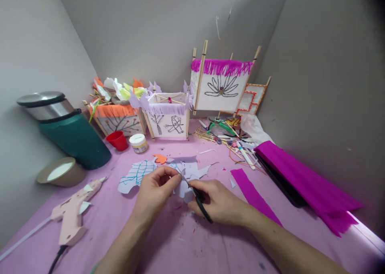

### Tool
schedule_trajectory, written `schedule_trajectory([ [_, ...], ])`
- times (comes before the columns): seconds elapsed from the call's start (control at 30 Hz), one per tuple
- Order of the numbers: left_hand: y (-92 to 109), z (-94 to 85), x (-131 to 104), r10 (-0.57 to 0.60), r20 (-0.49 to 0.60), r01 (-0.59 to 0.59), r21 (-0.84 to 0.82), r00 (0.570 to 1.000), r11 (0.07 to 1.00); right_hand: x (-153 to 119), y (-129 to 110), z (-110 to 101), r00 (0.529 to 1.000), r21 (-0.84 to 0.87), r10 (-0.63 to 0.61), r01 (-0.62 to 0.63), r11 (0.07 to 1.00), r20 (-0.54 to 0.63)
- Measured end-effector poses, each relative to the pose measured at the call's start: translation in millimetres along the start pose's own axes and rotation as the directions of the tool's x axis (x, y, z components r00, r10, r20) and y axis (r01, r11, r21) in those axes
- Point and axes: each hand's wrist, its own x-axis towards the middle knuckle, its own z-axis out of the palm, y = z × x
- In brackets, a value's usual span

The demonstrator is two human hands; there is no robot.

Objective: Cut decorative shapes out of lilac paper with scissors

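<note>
My right hand (213, 200) is closed around the black handles of a pair of scissors (199, 202), whose blades point up and left toward my other hand. The fingers of my left hand (161, 186) are pinched at the blade tips; whatever small piece they hold is mostly hidden. Pale lilac paper scraps (188, 172) lie behind and below both hands. To the left of them is a paper piece with blue drawn lines (140, 173). An orange paper leaf (160, 158) lies just beyond my left hand.
A pink glue gun (72, 214), bowl (61, 174), green tumbler (75, 133), red cup (117, 141) and white jar (138, 143) stand left. Decorated paper lanterns (168, 119) line the back. Sticks and markers (246, 156) lie back right, magenta paper (309, 184) and a magenta strip (255, 196) right.
</note>
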Motion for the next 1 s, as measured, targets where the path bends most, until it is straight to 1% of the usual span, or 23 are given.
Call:
schedule_trajectory([
  [0.17, -4, -1.6, 1, 0.007, 0.019, -0.008, 0.020, 1.000, 1.000, 0, 3, -1, 0.996, -0.167, -0.068, 0.058, 0.984, -0.050],
  [0.3, -5, -2.3, 2, -0.004, 0.026, 0.005, -0.007, 1.000, 1.000, 1, 5, -1, 0.996, -0.217, -0.072, 0.059, 0.974, -0.053],
  [0.5, -8, -4.2, 3, -0.018, 0.049, 0.018, -0.007, 0.999, 1.000, 1, 9, 0, 0.992, -0.239, -0.098, 0.076, 0.968, -0.081],
  [0.6, -11, -4.8, 3, -0.009, 0.065, 0.010, -0.017, 0.998, 1.000, 1, 10, 0, 0.993, -0.228, -0.091, 0.070, 0.971, -0.080],
  [0.8, -13, -3.5, 5, -0.033, 0.076, 0.038, -0.057, 0.997, 0.998, 2, 10, 0, 0.992, -0.199, -0.083, 0.064, 0.978, -0.091],
  [1.0, -15, -4.2, 6, -0.032, 0.093, 0.041, -0.093, 0.995, 0.995, 2, 9, 0, 0.993, -0.177, -0.078, 0.061, 0.982, -0.091],
])
